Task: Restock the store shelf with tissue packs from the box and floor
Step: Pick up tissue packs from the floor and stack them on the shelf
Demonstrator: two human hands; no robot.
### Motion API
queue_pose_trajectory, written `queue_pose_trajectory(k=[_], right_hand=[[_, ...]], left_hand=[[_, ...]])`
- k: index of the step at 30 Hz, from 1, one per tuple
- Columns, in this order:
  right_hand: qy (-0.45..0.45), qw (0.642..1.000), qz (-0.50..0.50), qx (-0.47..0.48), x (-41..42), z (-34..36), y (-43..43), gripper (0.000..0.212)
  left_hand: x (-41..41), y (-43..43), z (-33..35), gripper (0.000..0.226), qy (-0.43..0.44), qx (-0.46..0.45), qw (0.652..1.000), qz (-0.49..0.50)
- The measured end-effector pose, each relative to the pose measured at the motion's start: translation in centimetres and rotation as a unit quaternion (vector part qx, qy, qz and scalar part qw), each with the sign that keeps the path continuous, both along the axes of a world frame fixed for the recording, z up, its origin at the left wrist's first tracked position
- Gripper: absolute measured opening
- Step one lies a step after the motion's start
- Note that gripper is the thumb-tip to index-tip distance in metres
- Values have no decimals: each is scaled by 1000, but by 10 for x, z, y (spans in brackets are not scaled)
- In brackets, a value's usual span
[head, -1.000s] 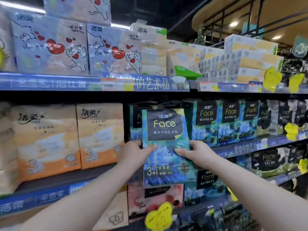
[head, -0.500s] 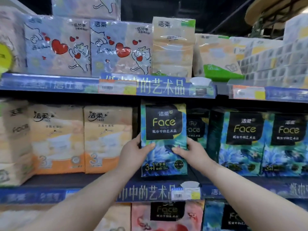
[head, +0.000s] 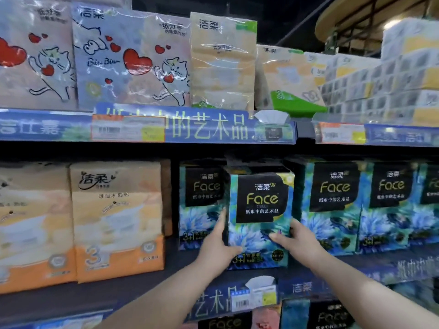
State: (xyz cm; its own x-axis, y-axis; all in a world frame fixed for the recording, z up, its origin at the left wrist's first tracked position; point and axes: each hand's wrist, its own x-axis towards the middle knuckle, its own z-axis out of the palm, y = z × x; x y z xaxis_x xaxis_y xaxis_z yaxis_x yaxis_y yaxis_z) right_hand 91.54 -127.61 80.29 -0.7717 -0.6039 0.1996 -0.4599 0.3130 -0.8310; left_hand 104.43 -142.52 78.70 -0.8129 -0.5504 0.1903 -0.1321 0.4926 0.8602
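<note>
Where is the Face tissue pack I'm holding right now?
Head view, right of centre: the held Face pack is at the middle shelf, gripped by the left hand and right hand, between two shelved Face packs.

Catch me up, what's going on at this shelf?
A person grips a blue-green Face tissue pack with both hands: left hand on its left edge, right hand on its lower right. The pack is upright at the front of the middle shelf, between the stocked Face packs and forward of them. Whether it rests on the shelf yet is unclear. Orange packs stand to the left.
</note>
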Motion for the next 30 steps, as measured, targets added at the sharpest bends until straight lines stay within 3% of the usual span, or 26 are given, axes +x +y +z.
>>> queue_pose_trajectory(k=[2,5,8,12,15,19,21,22,24,27,30], right_hand=[[30,998,-33,32,-9,3,0,45],[62,993,-76,62,-16,6,5,30],[95,986,-108,83,-12,7,10,32],[209,925,-180,262,-4,22,16,49],[265,890,-180,324,-4,34,19,55],[358,877,-175,269,-1,36,23,47],[499,839,-149,156,-2,29,23,36],[561,806,-147,120,-3,25,23,40],[602,773,-153,128,-9,17,19,79],[607,752,-152,209,-21,8,15,120],[595,754,-148,234,-27,6,10,130]], left_hand=[[-13,4,-2,104,3,-17,1000,11],[-24,9,-4,105,-1,-37,999,10],[-29,12,-6,102,8,-29,1000,-2],[-31,13,-7,101,26,-22,999,-1],[-30,12,-10,102,26,-17,1000,-3],[-30,7,-9,109,9,10,1000,3],[-32,6,-10,107,13,46,999,-14],[-34,6,-11,106,16,57,998,-24],[-38,7,-13,104,21,62,997,-33],[-45,10,-14,105,24,56,998,-34],[-49,10,-14,106,23,51,998,-31]])
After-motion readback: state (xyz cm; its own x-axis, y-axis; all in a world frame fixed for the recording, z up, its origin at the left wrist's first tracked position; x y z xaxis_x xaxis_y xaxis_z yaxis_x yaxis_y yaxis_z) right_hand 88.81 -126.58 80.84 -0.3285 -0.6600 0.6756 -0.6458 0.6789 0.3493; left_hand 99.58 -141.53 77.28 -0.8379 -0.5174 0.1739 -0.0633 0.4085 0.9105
